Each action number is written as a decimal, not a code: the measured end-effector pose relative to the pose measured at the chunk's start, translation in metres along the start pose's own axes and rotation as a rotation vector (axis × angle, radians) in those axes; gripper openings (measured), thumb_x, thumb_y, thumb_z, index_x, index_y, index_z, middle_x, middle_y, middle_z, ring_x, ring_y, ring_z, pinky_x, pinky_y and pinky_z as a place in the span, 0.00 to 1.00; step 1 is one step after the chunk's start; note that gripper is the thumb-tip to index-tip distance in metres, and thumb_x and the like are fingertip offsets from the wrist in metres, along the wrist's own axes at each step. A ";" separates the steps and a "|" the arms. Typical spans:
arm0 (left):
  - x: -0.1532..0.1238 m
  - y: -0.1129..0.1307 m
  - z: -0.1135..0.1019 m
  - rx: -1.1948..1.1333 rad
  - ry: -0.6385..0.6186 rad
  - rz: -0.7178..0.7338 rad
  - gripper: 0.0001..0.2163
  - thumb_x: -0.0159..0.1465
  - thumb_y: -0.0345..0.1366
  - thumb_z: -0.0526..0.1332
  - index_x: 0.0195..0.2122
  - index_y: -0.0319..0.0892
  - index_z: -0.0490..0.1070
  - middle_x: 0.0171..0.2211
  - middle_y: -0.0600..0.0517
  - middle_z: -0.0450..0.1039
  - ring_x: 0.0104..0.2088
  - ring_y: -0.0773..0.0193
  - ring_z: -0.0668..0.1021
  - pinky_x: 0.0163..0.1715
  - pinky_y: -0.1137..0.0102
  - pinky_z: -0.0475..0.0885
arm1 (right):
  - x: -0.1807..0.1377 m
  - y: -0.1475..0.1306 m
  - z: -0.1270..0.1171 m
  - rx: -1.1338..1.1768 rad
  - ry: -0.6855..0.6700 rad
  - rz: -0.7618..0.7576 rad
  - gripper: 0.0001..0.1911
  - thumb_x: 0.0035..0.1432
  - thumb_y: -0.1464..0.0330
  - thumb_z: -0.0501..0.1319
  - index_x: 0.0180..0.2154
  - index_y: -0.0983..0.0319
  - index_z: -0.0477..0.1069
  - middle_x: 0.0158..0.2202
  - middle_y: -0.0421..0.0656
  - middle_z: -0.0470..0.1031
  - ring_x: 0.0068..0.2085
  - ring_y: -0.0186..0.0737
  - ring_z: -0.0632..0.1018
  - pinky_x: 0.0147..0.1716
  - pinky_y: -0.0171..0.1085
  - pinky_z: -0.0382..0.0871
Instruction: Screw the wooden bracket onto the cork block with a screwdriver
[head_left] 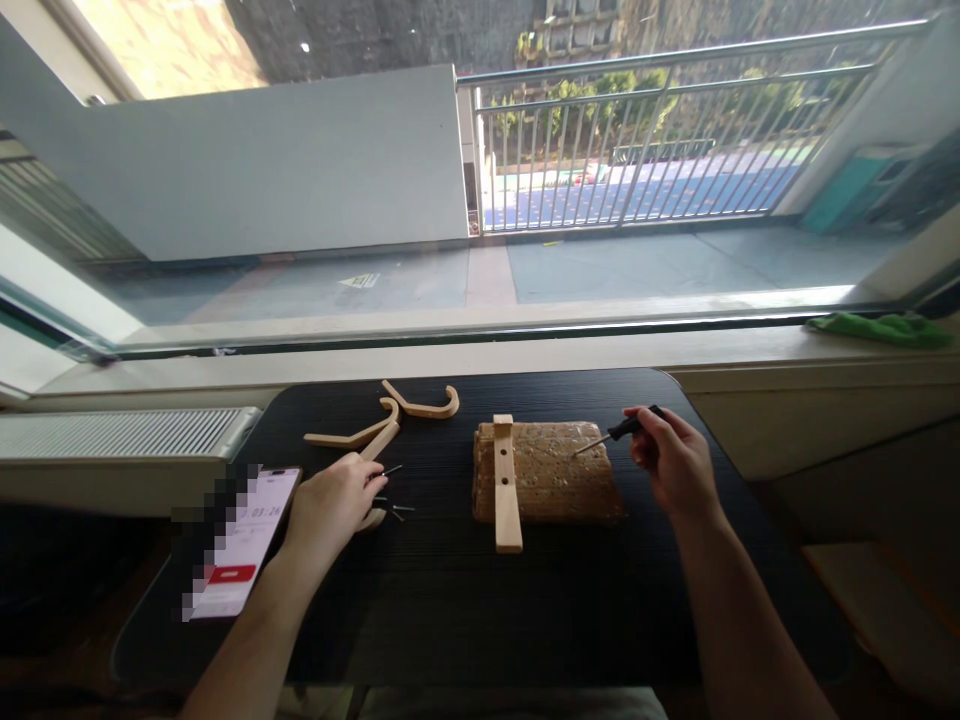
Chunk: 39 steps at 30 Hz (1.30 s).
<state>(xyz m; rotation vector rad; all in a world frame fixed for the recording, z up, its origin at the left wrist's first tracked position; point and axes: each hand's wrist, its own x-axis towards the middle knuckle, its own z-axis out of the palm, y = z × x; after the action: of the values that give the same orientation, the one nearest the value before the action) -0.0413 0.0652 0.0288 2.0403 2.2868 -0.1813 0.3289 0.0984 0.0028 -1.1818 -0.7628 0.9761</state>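
My right hand (671,455) is wrapped round the black handle of a screwdriver (626,427), whose tip points left over a brown, worn wooden block (559,470). Across the block's left part lies a pale wooden hook (507,500) with two dark holes, its lower end reaching past the block's near edge. My left hand (337,505) is closed in a pinch at a thin screw (392,470). Several more screws (399,511) lie on the table close by. Another wooden hook (381,440) is partly hidden under this hand.
Two wooden hooks, one angled left (341,440) and one farther back (427,409), lie near the far edge of the black table (420,620). A phone (247,545) rests at the left. Behind are a window sill (525,352), a green cloth (881,330) and a radiator (127,432).
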 end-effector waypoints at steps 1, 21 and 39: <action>0.000 0.001 0.000 0.003 -0.008 0.004 0.13 0.67 0.39 0.56 0.44 0.48 0.80 0.45 0.51 0.79 0.42 0.57 0.81 0.36 0.70 0.70 | 0.000 0.000 0.000 -0.003 0.000 0.002 0.14 0.45 0.58 0.70 0.28 0.63 0.78 0.14 0.34 0.64 0.15 0.27 0.63 0.12 0.28 0.52; -0.008 0.004 0.006 -0.270 0.166 0.043 0.12 0.65 0.41 0.55 0.37 0.46 0.78 0.42 0.53 0.79 0.38 0.61 0.80 0.34 0.71 0.70 | -0.002 0.001 0.001 -0.038 -0.014 -0.021 0.14 0.47 0.58 0.68 0.30 0.63 0.77 0.15 0.34 0.63 0.15 0.28 0.62 0.12 0.29 0.52; -0.014 0.080 -0.001 -1.016 0.091 0.265 0.10 0.61 0.41 0.62 0.36 0.41 0.80 0.26 0.53 0.77 0.25 0.68 0.74 0.25 0.75 0.70 | -0.003 0.001 0.000 -0.056 -0.015 -0.006 0.14 0.47 0.57 0.68 0.30 0.62 0.77 0.14 0.34 0.63 0.15 0.28 0.62 0.13 0.29 0.52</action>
<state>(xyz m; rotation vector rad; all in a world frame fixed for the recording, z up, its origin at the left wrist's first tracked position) 0.0395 0.0602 0.0279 1.7102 1.5440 0.8983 0.3274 0.0963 0.0021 -1.2206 -0.8097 0.9649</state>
